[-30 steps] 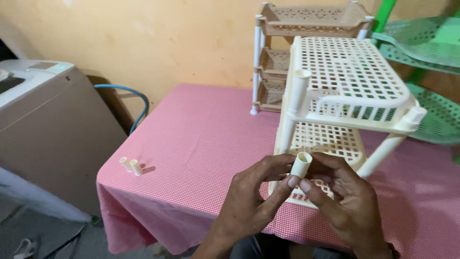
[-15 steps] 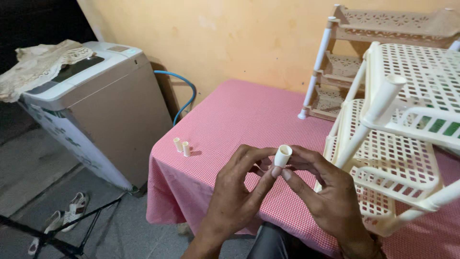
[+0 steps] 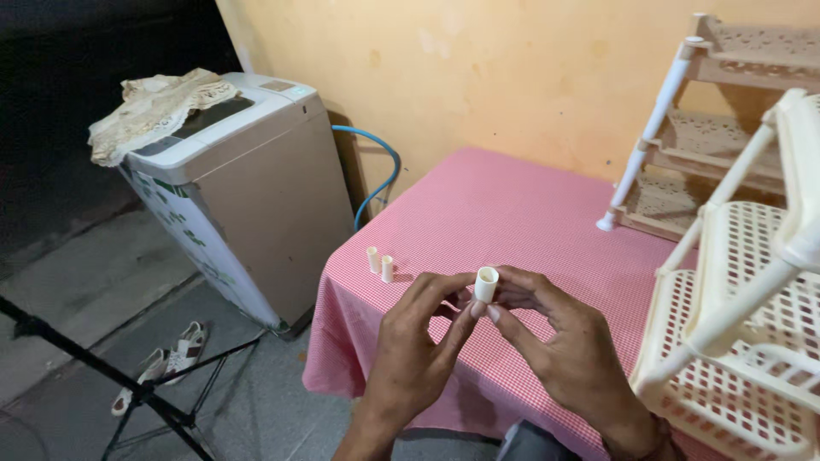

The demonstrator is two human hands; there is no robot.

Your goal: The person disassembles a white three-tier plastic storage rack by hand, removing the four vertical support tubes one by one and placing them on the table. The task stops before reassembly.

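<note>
A short cream plastic tube [image 3: 485, 283] stands nearly upright between both hands, its long axis vertical and its open mouth facing up. The left hand [image 3: 416, 345] and the right hand [image 3: 571, 352] each pinch it with thumb and fingertips, above the near edge of the desk [image 3: 512, 213]. Two more short tubes [image 3: 380, 264] stand upright side by side near the desk's left edge. A cream lattice rack [image 3: 752, 333] and a tan rack [image 3: 696, 145], one of each, sit on the desk with empty shelves.
</note>
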